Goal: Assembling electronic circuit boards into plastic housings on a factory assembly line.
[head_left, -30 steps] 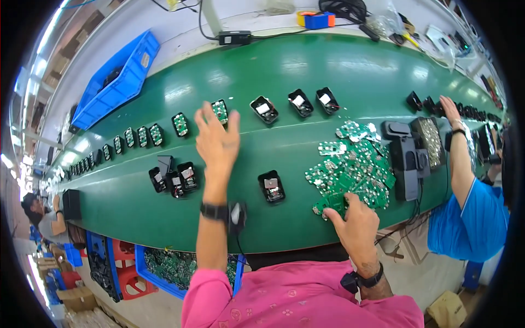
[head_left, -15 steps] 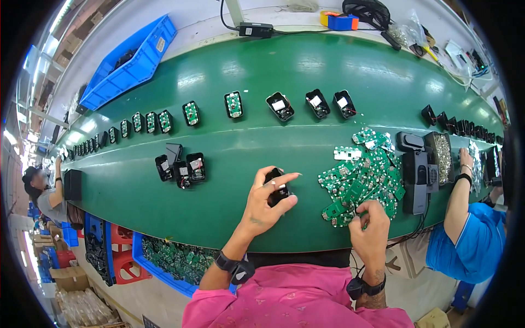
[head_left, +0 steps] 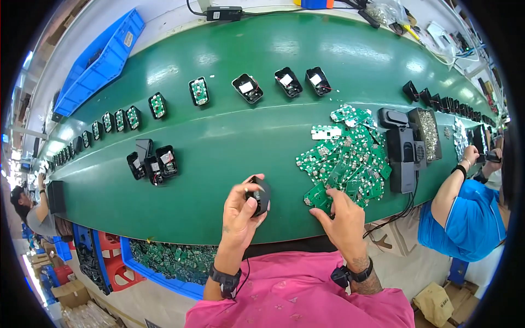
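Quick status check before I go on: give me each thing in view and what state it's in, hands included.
left hand: shut on the small black housing, lifted off the belt.
small black housing: held, tilted.
right hand: fingers on a green circuit board.
green circuit board: flat at the pile's near edge.
pile of circuit boards: loose, overlapping.
three open black housings: lying open side up in a row.
green conveyor belt: motion cannot be told.
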The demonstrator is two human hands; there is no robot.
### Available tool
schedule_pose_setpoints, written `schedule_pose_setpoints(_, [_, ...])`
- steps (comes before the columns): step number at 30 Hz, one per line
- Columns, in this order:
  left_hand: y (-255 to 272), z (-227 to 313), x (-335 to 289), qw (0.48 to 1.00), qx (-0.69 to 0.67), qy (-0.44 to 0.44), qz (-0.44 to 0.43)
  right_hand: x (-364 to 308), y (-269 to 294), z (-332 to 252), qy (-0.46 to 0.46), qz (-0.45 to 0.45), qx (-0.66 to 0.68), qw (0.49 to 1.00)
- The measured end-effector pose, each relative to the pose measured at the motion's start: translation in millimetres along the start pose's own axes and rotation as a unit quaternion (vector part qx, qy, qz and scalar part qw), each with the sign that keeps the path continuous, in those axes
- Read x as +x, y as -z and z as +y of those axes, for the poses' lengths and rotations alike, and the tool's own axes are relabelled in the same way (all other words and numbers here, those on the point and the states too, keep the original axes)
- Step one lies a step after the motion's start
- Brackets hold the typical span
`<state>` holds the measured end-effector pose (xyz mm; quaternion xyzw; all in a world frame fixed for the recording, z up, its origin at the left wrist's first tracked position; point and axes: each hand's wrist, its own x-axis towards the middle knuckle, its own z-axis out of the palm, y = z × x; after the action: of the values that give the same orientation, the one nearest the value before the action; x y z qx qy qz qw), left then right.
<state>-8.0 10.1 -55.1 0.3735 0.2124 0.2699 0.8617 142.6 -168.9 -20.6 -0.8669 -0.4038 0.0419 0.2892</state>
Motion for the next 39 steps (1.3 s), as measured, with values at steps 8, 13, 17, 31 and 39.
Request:
schedule_pose_setpoints(8, [10,-6,-7,1.0,-0.006,-0.027,-0.015,3,10,1,-0.051,-0.032,0.107,0.992])
schedule_pose_setpoints(13, [4,-4,-7,0.997,0.078,0.013,-0.023,1,33,0,-0.163,-0.026,0.373,0.913])
schedule_pose_setpoints(17, [-5,0,-9,0.983,0.183,-0.002,-0.005,0,21,-11,-0.204,-0.141,0.529,0.811])
schedule_pose_setpoints(31, [-9,-1,-6,0.903,0.389,-0.18,0.014,22,-29,-50,-0.261,-0.156,0.731,0.611])
schedule_pose_setpoints(39, [-16,1,-7,0.884,0.413,-0.212,0.056,20,-40,-49,-0.24,-0.188,0.612,0.73])
